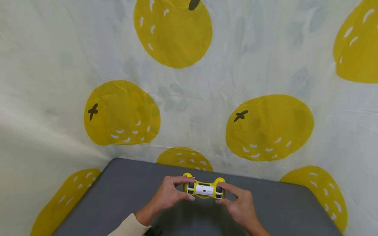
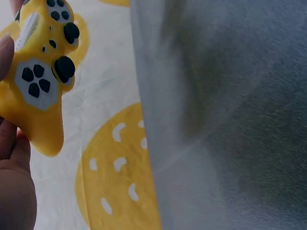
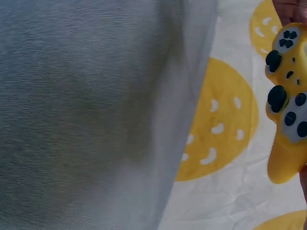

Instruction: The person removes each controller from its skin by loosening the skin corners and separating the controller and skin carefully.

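Note:
A yellow game controller (image 1: 204, 189) is held up over the grey surface, its edge with a white label and dark shoulder buttons facing the head camera. My left hand (image 1: 173, 191) pinches its left end between thumb and fingers. At the other end my right hand (image 1: 238, 200) grips it the same way. In the left wrist view the controller (image 2: 41, 79) shows its face, with black thumbsticks and dark direction buttons on a pale patch. The right wrist view shows the controller (image 3: 288, 105) partly cut off by the frame edge, round dark buttons visible.
Beneath the hands spreads a dark grey padded surface (image 1: 130, 183) with rounded far corners. Behind and beside it hangs a pale cloth (image 1: 195, 108) printed with large yellow fruits. A light sleeve (image 1: 127, 226) and a dark wristband (image 1: 152, 231) are on the left arm.

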### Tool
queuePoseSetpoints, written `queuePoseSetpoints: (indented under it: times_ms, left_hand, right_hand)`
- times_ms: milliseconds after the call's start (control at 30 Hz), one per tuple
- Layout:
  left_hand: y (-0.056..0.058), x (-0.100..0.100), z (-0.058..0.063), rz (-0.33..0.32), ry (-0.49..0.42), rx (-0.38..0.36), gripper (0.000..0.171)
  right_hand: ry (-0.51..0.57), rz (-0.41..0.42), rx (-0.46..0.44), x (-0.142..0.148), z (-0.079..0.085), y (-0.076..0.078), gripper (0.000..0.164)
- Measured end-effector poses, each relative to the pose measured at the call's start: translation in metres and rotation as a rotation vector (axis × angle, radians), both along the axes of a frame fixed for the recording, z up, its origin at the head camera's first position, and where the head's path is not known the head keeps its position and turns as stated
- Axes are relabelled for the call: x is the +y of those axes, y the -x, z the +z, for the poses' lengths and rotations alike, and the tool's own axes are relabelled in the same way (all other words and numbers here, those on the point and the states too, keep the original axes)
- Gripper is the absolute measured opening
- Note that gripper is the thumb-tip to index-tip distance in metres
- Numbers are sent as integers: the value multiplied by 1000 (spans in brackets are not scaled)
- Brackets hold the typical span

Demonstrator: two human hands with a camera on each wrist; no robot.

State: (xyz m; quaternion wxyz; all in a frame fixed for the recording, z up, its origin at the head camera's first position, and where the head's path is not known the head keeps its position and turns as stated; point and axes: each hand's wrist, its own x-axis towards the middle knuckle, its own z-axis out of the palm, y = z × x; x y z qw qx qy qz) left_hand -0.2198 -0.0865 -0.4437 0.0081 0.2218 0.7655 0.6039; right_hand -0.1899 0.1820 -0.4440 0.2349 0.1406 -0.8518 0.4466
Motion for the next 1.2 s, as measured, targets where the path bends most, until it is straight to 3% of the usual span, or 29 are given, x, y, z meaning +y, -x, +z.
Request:
queuePoseSetpoints:
  times_ms: [133, 267, 567, 767, 1200]
  left_hand:
    - [5, -3, 0, -29, 16, 6, 45]
    - [7, -3, -3, -49, 23, -9, 43]
    - [5, 3, -15, 32, 59, 64, 43]
    - [2, 5, -18, 77, 93, 126, 45]
    - [4, 5, -18, 87, 119, 192, 43]
  right_hand:
    - [26, 74, 131, 0, -6, 5, 59]
    - [54, 117, 202, 1, -12, 6, 61]
    - [-61, 102, 369, 5, -24, 10, 67]
    - [-130, 102, 406, 6, -27, 11, 70]
    - [-185, 69, 397, 2, -24, 11, 66]
